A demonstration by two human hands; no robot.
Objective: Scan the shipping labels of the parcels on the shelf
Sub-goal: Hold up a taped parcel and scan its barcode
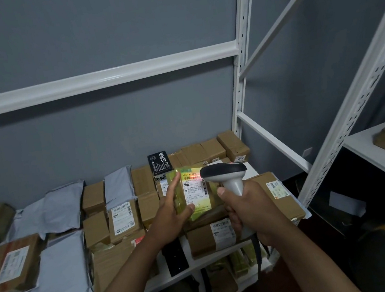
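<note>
A yellow-green parcel point(194, 193) with a white shipping label lies on top of brown boxes on the white shelf point(199, 259). My left hand point(172, 213) rests on its left side, fingers straight, thumb along its lower edge. My right hand point(245, 208) grips the handle of a white and dark grey barcode scanner point(227, 174). The scanner's head hangs just right of the label. A red scan line glows across the label's upper barcode.
Many brown boxes point(122, 218) and grey mailer bags point(60, 266) cover the shelf. A black box point(160, 162) stands at the back. White rack uprights point(240, 85) rise at the right. A second shelf point(384, 157) with a brown parcel stands farther right. More parcels lie below.
</note>
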